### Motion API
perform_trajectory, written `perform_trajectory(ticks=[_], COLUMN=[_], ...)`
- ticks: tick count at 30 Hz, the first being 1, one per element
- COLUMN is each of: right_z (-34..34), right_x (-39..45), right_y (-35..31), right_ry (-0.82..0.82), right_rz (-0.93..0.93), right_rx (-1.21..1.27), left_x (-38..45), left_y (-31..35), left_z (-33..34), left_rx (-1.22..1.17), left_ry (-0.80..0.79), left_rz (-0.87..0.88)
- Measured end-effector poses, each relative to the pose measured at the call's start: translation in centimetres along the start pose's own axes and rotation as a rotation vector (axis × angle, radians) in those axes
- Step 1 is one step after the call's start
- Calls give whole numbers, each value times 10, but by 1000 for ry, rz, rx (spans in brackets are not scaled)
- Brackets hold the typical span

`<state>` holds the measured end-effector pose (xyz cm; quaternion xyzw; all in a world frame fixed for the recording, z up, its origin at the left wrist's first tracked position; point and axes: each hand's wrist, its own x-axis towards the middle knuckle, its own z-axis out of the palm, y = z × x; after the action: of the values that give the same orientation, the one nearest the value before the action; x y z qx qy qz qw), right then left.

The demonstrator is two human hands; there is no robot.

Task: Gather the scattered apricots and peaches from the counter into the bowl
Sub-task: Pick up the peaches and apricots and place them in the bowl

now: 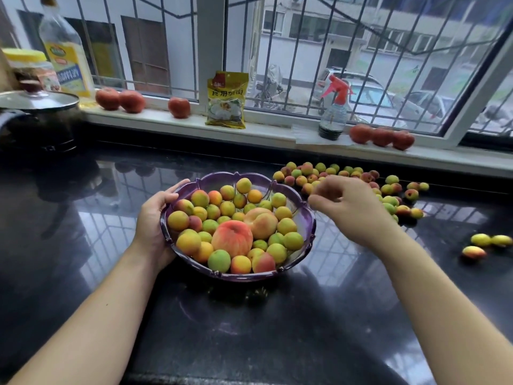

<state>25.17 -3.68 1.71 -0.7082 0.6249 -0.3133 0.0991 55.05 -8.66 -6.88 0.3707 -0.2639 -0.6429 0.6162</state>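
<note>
Bowl [302, 218]: purple, scalloped rim, centre of frame on the dark glossy bench [249, 329]. Already well filled with apricots and two peaches [232, 238].

Left hand [155, 218]: at the bowl's left rim, fingers [173, 196] curled over the edge and grasping it, apparently to steady the bowl while fruit goes in.

Right hand [344, 207]: right of centre, just past the bowl's right rim, between bowl and loose fruit. Fingers loosely curled and blurred; whether they carry an apricot cannot be told.

Scattered apricots [333, 173]: dense cluster in the middle right of frame, against the sill, partly hidden behind the right hand. Three strays [481, 240] lie well apart at the far right edge. Much remains to gather; task judged roughly half done.

Windowsill, upper frame: red fruits [179, 107] in small groups, yellow packet [226, 100], spray bottle [333, 112], oil bottle [65, 56].

Lidded pot [36, 118]: left of frame, on the bench.
</note>
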Motion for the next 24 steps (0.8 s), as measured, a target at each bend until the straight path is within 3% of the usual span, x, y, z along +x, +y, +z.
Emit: perform_trajectory(ticks=[2, 3, 7, 10, 13, 17, 24], right_z=[6, 10, 16, 16, 23, 28, 31], right_x=[-9, -15, -25, -23, -22, -20, -16], right_y=[40, 58, 105, 115, 112, 116, 125], right_ry=[431, 561, 773, 659, 475, 366, 401], right_rz=[108, 173, 480, 594, 607, 640, 618], right_rx=[22, -6, 35, -33, -89, -147, -232], left_x=[1, 2, 2, 1, 1, 0, 0], left_y=[-1, -2, -3, -3, -3, -3, -3], left_z=[0, 0, 0, 1, 0, 1, 0], left_rx=[13, 21, 38, 42, 37, 32, 8], left_ry=[-8, -9, -20, -40, -52, -41, -57], left_rz=[3, 5, 21, 26, 30, 22, 21])
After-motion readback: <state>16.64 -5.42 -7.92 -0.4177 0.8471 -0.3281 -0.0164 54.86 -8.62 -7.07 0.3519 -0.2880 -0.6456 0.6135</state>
